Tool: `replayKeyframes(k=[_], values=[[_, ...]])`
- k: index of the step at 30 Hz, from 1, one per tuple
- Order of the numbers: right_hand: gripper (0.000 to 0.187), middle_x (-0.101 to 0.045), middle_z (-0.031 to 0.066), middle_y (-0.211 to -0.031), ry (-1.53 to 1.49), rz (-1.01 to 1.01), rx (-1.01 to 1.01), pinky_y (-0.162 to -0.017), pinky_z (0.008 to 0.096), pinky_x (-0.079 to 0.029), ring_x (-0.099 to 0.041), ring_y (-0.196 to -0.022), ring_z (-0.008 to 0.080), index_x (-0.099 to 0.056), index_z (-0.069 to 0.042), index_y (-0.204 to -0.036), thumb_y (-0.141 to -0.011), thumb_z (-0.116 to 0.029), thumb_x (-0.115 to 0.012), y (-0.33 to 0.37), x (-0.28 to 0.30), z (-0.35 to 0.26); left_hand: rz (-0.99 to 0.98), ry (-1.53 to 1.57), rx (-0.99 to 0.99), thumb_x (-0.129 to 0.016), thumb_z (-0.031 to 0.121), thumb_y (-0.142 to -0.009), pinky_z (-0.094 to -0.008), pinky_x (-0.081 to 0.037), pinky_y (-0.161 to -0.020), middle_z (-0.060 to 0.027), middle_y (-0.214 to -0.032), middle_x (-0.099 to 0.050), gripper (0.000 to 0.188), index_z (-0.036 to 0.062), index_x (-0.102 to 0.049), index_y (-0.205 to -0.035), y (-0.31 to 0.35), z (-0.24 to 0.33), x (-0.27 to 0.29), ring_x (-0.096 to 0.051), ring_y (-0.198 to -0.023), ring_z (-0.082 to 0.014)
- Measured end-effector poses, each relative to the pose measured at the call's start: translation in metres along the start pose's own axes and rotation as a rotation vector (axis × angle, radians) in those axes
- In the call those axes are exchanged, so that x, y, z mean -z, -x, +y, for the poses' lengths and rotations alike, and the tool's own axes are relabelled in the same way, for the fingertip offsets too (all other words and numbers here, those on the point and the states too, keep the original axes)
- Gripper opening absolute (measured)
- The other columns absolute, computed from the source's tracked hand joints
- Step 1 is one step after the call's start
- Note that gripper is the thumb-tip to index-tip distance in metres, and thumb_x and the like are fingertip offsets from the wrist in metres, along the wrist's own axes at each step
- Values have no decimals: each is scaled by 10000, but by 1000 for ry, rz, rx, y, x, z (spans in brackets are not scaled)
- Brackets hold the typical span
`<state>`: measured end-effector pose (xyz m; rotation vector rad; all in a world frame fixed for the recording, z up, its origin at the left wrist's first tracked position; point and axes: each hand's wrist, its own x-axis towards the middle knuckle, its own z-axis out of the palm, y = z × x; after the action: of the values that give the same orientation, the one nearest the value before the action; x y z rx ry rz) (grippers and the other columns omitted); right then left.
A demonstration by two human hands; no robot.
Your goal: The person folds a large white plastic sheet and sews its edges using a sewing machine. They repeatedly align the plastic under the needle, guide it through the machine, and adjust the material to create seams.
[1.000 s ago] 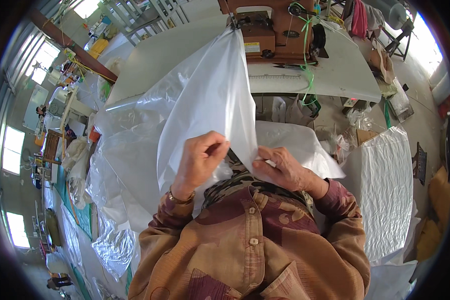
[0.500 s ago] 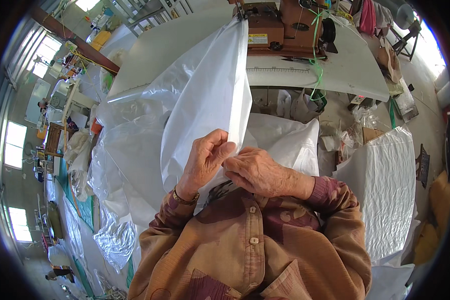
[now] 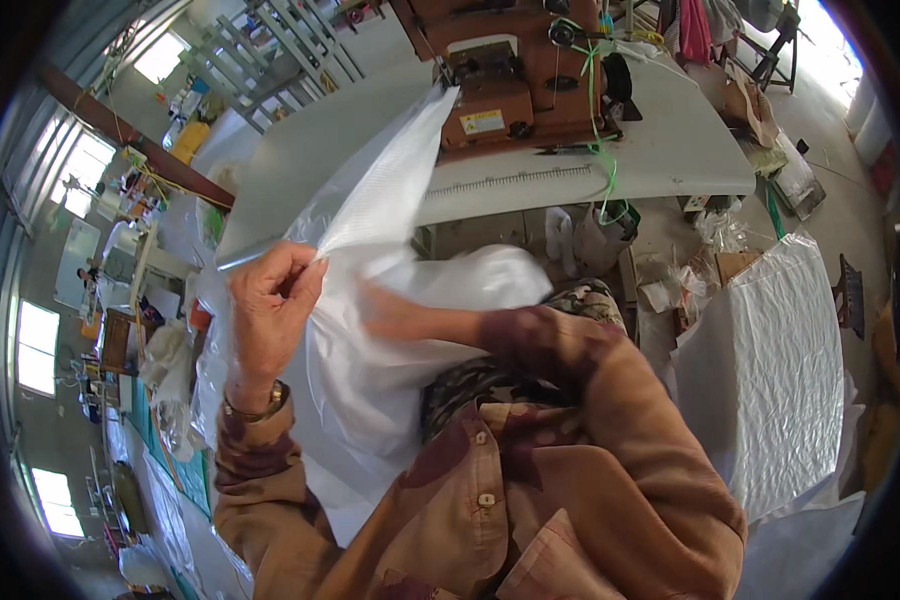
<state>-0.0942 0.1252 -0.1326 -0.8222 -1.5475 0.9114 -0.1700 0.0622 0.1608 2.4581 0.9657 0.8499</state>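
While the left hand [image 3: 275,300] pinches its edge, the white plastic sheet [image 3: 395,185] spans from the brown sewing machine [image 3: 490,80].
Thumb and fingers grasp the gathered margin, apparently to hold that length taut; lower folds hang below the worktable [image 3: 685,150], beside the camouflage trousers [image 3: 460,395]. Right hand [image 3: 395,312]: motion-blurred at the sheet; whether it grips cannot be determined.

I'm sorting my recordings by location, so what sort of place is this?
Probably a sewing workshop: a brown sewing machine stands on a pale worktable, white sheeting stretches from the left hand up to the machine, and wrinkled white material is at the right.
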Motion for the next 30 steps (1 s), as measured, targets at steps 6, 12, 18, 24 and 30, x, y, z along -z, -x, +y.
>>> replayKeyframes(k=[6, 12, 18, 24, 30], values=[[691, -453, 242, -1419, -49, -233, 4, -1135, 439, -293, -402, -1352, 367, -409, -9, -1409, -828, -249, -695, -44, -35, -26, -360, -398, -517, -643, 5, -811, -373, -432, -558, -142, -694, -556, 62, -17, -585, -823, -41, 48, 27, -563, -594, -291], [564, -534, 219, -1340, 51, -188, 230, -1087, 443, -357, -468, -1294, 368, -523, -25, -1317, -827, -244, -696, -22, -20, -29, -546, -596, -569, -560, 15, -772, -407, -498, -608, -117, -747, -547, 48, 32, -534, -809, 11, -1, -12, -617, -701, -293], [394, -625, 197, -1199, 686, -457, -93, -977, 457, -462, -566, -1162, 382, -635, -41, -1176, -849, -256, -669, 36, 81, -32, -159, -404, -336, -565, 24, -785, -404, -505, -619, -113, -773, -558, 61, 42, -540, -837, 85, -116, -134, -623, -726, -294], [183, -683, 113, -1017, 1017, -453, 184, -939, 448, -497, -636, -1000, 317, -670, -67, -994, -854, -185, -675, 15, 187, -123, 61, -60, -119, -608, 11, -836, -441, -460, -584, -143, -750, -570, 54, 18, -556, -849, 99, -116, -206, -586, -666, -365], [108, -657, 0, -949, 1190, -550, 410, -1127, 449, -306, -563, -1077, 199, -668, -127, -946, -891, -208, -623, -10, 206, -109, 223, 324, 248, -655, 25, -862, -363, -470, -554, -116, -767, -604, 39, -10, -661, -879, 107, -101, -230, -600, -590, -250]])
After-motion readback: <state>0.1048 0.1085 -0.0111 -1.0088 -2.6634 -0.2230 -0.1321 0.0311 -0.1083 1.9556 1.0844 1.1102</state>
